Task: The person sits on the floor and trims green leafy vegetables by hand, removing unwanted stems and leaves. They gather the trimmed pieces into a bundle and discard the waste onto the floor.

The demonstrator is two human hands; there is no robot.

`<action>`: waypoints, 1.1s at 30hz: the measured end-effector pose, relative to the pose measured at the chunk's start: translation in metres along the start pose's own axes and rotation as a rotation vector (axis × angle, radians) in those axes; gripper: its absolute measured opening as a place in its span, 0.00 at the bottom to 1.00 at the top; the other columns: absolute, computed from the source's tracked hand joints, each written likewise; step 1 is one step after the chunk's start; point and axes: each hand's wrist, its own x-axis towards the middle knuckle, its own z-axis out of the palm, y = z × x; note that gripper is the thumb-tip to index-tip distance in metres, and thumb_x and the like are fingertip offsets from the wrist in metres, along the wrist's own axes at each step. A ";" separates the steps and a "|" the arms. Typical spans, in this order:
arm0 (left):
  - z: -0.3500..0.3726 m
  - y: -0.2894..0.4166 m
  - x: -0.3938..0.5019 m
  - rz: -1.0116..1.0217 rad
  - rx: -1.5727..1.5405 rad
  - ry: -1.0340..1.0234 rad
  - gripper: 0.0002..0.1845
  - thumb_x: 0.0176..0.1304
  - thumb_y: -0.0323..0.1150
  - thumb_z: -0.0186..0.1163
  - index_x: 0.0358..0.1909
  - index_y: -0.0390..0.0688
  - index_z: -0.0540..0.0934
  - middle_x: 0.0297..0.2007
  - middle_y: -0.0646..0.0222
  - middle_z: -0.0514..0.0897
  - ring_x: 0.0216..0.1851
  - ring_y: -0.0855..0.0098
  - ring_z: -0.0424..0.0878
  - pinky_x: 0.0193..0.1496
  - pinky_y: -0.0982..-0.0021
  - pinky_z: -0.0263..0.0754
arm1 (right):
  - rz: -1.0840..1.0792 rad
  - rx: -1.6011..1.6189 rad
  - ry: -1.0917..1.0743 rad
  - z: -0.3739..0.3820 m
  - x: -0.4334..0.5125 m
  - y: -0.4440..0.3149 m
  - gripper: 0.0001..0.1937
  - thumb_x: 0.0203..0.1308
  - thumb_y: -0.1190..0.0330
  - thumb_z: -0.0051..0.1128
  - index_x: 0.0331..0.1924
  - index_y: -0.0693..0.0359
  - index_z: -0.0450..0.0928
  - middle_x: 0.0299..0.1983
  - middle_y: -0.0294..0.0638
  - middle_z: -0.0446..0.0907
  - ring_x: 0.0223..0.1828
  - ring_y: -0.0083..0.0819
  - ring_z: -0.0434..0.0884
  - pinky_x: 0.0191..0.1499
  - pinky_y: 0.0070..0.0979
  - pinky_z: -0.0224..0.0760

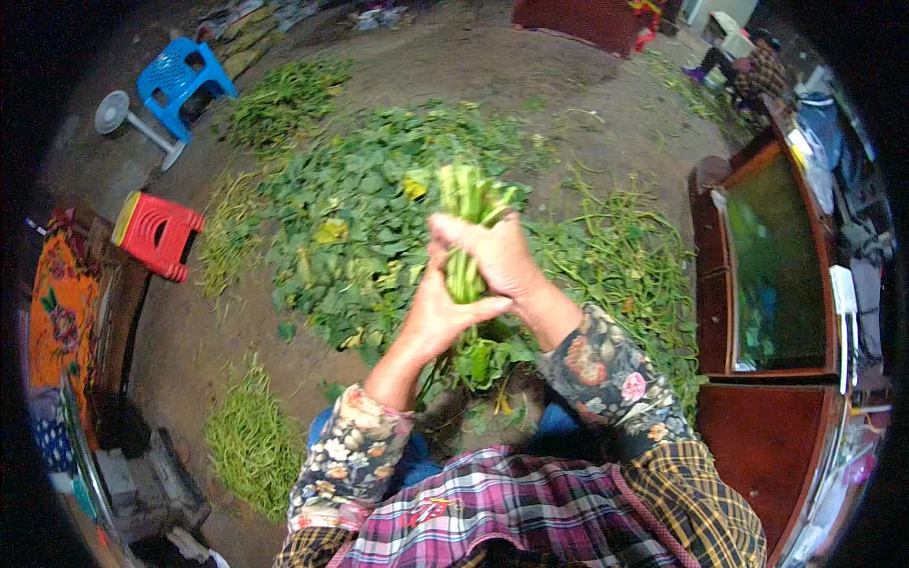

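Both hands are wrapped around a bundle of green plant stems (465, 273), which stands out above and below my fingers. My right hand (490, 248) grips the upper part, close to the pale stem ends. Lower down, my left hand (444, 305) closes around the same bundle, its thumb across the front. Leaves (483, 362) hang below my hands, apparently from this bundle. Beneath and beyond lies a broad heap of green leaves (355, 206) on the floor, with a few yellowed ones among them. Tangled green vines (625, 248) spread out on the right.
Piles of thin green stems (256, 440) lie at lower left and more cut greens (287, 99) at upper left. A red plastic stool (160, 231), a blue plastic stool (177, 82) and a white fan (135, 128) stand left. A glass-fronted wooden cabinet (774, 270) borders the right. Another person (760, 71) sits far right.
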 end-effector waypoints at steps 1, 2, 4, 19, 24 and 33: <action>0.006 -0.003 0.003 0.074 0.055 0.020 0.62 0.42 0.43 0.83 0.74 0.35 0.52 0.64 0.57 0.72 0.64 0.65 0.72 0.66 0.65 0.69 | 0.004 -0.032 0.065 -0.003 0.000 -0.004 0.03 0.61 0.72 0.66 0.35 0.59 0.82 0.25 0.32 0.82 0.23 0.20 0.80 0.27 0.20 0.75; 0.006 -0.004 -0.002 0.114 0.168 0.036 0.66 0.41 0.46 0.84 0.75 0.35 0.49 0.66 0.55 0.71 0.65 0.64 0.71 0.69 0.64 0.67 | -0.024 0.021 0.045 -0.006 0.004 0.000 0.04 0.62 0.71 0.66 0.34 0.59 0.81 0.24 0.32 0.82 0.22 0.20 0.80 0.25 0.20 0.74; 0.007 0.006 -0.005 0.109 0.185 0.025 0.60 0.45 0.41 0.83 0.73 0.36 0.53 0.64 0.59 0.72 0.63 0.66 0.73 0.67 0.65 0.68 | 0.019 0.058 0.097 0.000 0.004 0.005 0.05 0.62 0.69 0.67 0.34 0.59 0.81 0.24 0.32 0.81 0.21 0.20 0.79 0.24 0.19 0.72; -0.015 0.003 -0.007 -0.150 -0.151 -0.200 0.29 0.52 0.30 0.76 0.55 0.37 0.76 0.48 0.69 0.82 0.48 0.74 0.80 0.54 0.69 0.76 | 0.176 0.122 -0.159 -0.004 0.001 0.008 0.06 0.62 0.72 0.65 0.39 0.63 0.80 0.29 0.36 0.81 0.28 0.26 0.82 0.32 0.25 0.79; -0.011 0.015 -0.010 -0.037 0.081 -0.151 0.43 0.51 0.38 0.79 0.65 0.36 0.68 0.56 0.67 0.78 0.57 0.73 0.75 0.63 0.67 0.71 | 0.095 0.209 -0.129 -0.004 0.004 0.010 0.05 0.62 0.72 0.65 0.39 0.63 0.80 0.29 0.34 0.81 0.26 0.24 0.80 0.30 0.24 0.77; -0.009 0.006 -0.007 0.070 0.217 0.186 0.67 0.40 0.46 0.84 0.76 0.37 0.49 0.64 0.56 0.71 0.61 0.64 0.74 0.67 0.64 0.68 | 0.021 0.040 -0.163 0.003 0.005 0.019 0.05 0.64 0.71 0.64 0.37 0.63 0.81 0.29 0.35 0.83 0.27 0.22 0.80 0.31 0.23 0.76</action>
